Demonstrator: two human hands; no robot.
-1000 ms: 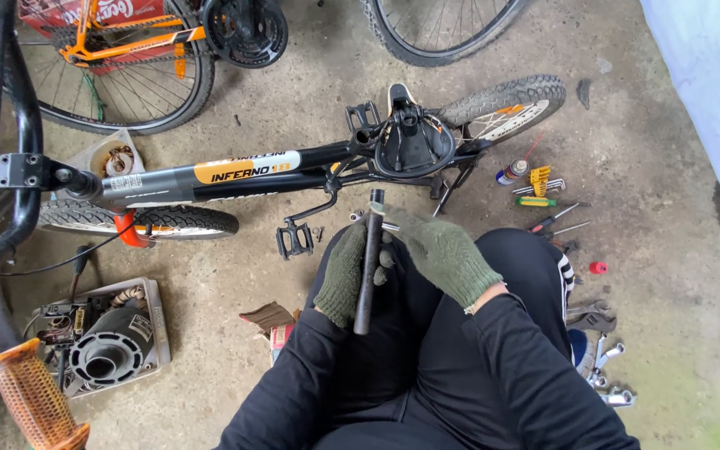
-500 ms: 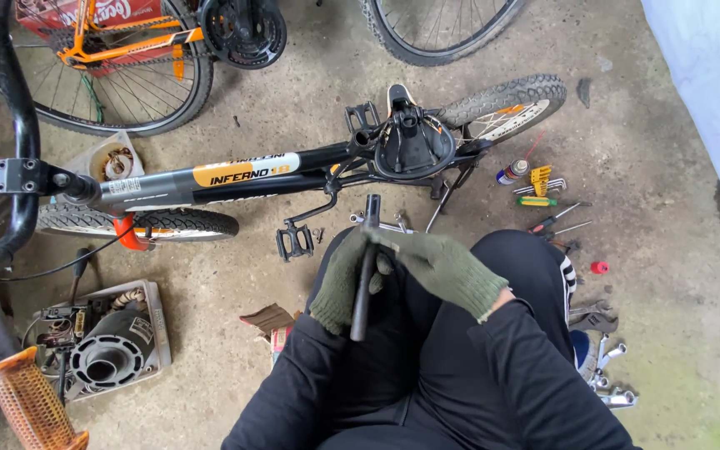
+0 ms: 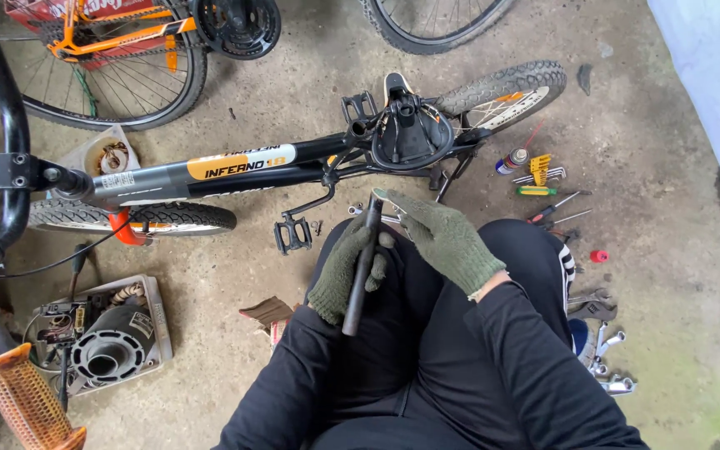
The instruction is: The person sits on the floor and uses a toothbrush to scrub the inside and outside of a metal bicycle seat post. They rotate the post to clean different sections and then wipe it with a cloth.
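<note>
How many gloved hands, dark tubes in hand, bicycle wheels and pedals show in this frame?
Gloved hands: 2, left hand and right hand
Dark tube held by the left hand: 1
Bicycle wheels: 4, front wheel, rear wheel, orange bike's wheel, top wheel
Pedals: 2, near pedal, far pedal
Total: 9

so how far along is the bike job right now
Done: the bike lies on its side with hand tools spread on the concrete. In hand: the left hand holds a dark metal post upright while the right hand touches its top end. Left: the post is not yet fitted to the frame.
</note>
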